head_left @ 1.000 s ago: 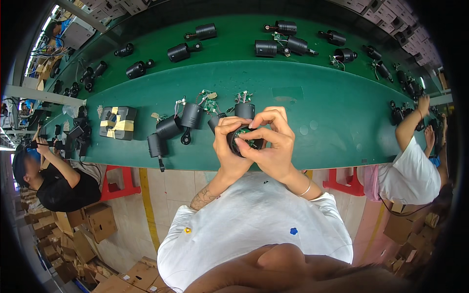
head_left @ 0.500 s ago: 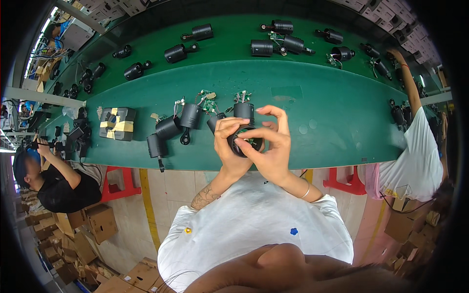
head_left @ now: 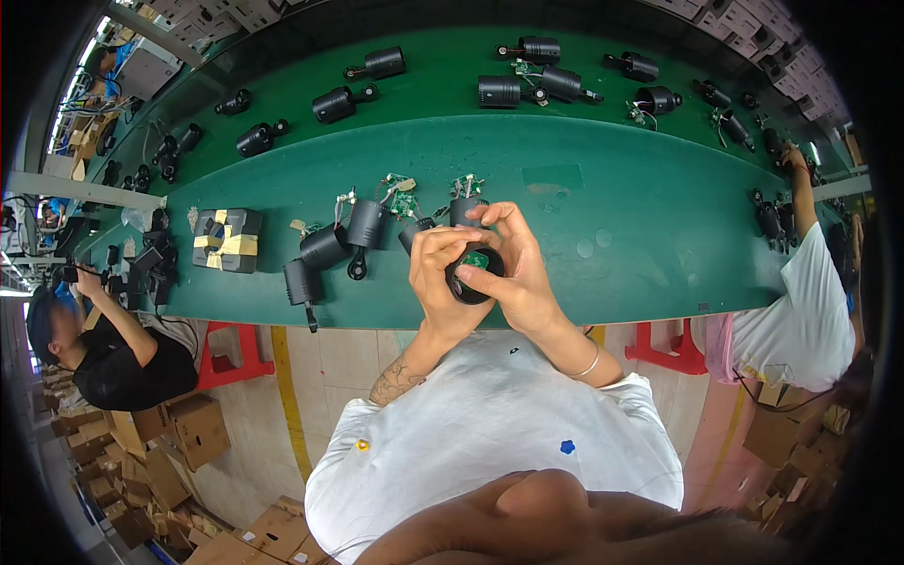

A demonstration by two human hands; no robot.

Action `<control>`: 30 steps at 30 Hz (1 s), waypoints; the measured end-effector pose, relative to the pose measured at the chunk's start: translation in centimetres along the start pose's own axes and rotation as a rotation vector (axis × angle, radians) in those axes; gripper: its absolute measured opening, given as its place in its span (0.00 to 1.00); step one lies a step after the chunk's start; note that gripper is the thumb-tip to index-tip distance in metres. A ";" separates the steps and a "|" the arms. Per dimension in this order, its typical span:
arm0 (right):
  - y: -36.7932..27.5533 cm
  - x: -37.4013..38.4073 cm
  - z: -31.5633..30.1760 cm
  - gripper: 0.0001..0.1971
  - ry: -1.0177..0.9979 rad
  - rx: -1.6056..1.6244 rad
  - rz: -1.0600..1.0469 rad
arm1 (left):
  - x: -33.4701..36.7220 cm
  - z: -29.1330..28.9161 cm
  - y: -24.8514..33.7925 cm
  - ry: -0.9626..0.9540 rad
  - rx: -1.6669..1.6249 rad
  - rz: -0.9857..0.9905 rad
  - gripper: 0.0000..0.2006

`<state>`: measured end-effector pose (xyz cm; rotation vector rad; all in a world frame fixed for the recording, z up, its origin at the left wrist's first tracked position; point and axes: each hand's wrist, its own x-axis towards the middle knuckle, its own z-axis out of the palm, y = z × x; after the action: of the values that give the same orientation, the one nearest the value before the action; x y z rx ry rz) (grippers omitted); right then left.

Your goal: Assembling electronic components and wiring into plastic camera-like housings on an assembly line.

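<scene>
A: What are the hands on?

B: Both wrap one black cylindrical housing (head_left: 474,274), held just above the near edge of the green bench (head_left: 603,235). A small green circuit board (head_left: 476,259) shows in its open end. The left hand (head_left: 441,273) curls round the left side, fingers clamped on the shell; the right hand (head_left: 521,268) covers the right side, with its fingertips arched over the top, pressing on the rim.

A: Can you see the whole housing?

B: No. Only the round open face and a sliver of the wall show; the rest is behind palms and fingers. What sits on the board is too small to make out.

A: What lies around it?

B: Just to the left, a cluster of similar black housings (head_left: 339,243) with loose boards and wires (head_left: 403,196), some partly hidden by the left hand. Further left, a black block with yellow tape (head_left: 227,239). Along the far side, a row of assembled black units (head_left: 527,85).

A: Anyone else?

B: A person in a black shirt (head_left: 132,353) at the left, and a person in a white shirt (head_left: 800,311) at the right, cut off by the dark rim, one arm reaching to the bench. Their hands are too small to read.
</scene>
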<state>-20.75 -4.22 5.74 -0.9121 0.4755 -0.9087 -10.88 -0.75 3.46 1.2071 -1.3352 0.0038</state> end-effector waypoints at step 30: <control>0.1 -0.6 -0.6 0.26 -0.002 0.119 0.209 | 1.9 -1.2 1.7 -0.099 -0.308 -0.237 0.18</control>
<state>-21.44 -4.01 5.31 -0.7404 0.4997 -0.7368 -10.41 -0.33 6.16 1.1046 -1.2172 -0.4212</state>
